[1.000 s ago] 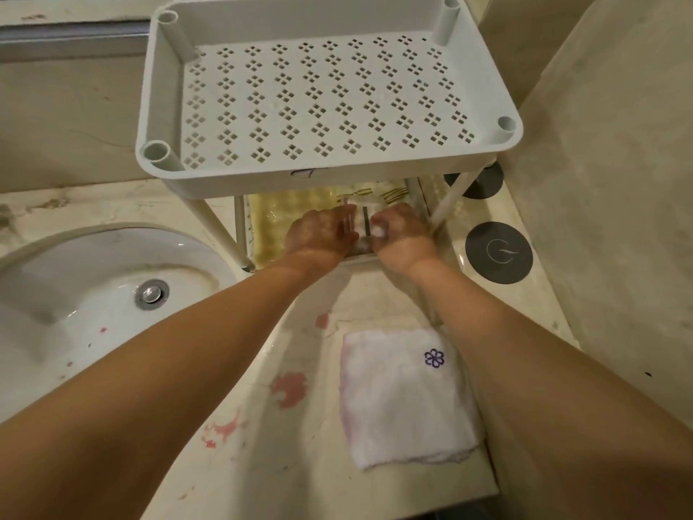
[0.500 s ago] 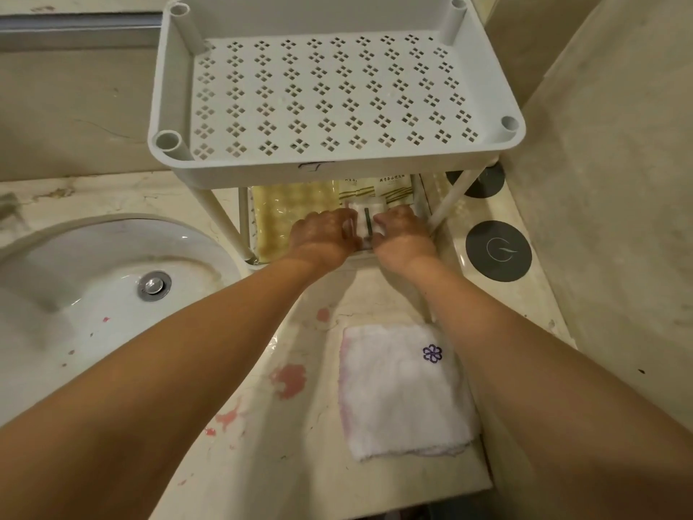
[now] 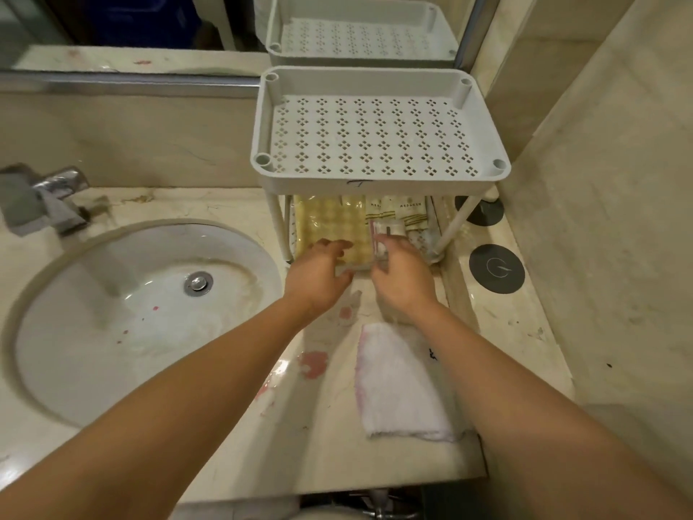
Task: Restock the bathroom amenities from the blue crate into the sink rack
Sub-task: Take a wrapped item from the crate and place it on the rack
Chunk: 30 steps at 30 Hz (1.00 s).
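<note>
The white two-tier sink rack (image 3: 378, 182) stands on the counter by the right wall, and its perforated top tray holds nothing. On the lower shelf lie a yellow patterned packet (image 3: 330, 223), gold-striped sachets (image 3: 410, 215) and a small clear-wrapped packet (image 3: 388, 228). My left hand (image 3: 318, 273) hovers at the shelf's front edge with its fingers apart, holding nothing. Spread beside it, my right hand (image 3: 401, 281) has its fingertips just short of the clear packet. A dark blue shape (image 3: 150, 20) shows in the mirror; I cannot tell if it is the crate.
A round sink basin (image 3: 112, 302) with a chrome tap (image 3: 48, 197) lies to the left. A folded white towel (image 3: 397, 384) rests on the counter (image 3: 232, 425) under my right forearm. Two black round discs (image 3: 497, 268) sit right of the rack. The wall (image 3: 607, 219) is close on the right.
Both hands have let go of the small clear packet and drawn back toward me with fingers opening. The packet stays on the lower shelf. My view has pulled back and up.
</note>
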Available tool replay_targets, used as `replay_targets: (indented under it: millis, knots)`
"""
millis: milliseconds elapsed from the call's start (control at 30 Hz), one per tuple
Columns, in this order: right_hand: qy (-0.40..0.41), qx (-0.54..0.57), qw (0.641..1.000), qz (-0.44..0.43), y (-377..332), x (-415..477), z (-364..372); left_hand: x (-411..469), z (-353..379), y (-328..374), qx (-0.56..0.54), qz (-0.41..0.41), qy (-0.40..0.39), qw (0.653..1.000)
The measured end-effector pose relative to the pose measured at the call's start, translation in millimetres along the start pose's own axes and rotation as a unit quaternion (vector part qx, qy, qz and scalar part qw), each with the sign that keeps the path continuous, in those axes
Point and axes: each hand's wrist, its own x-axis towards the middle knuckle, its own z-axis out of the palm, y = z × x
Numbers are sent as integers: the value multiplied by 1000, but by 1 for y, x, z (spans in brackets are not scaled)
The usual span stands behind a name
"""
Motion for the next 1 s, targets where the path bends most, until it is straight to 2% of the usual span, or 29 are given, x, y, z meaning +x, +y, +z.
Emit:
replay_targets:
  millis: [133, 233, 500, 1000]
  knots:
    - [-9, -35, 998, -52, -24, -18, 8, -34, -12, -14, 7, -17, 7, 1000]
    - [-46, -64, 995, -67, -41, -29, 20, -59, -22, -29, 33, -36, 12, 999]
    - [-116, -134, 972, -152, -95, -45, 53, -112, -62, -77, 72, -136, 34, 988]
    - [-196, -207, 888, -360, -236, -104, 127, -261, -130, -162, 100, -301, 128, 940]
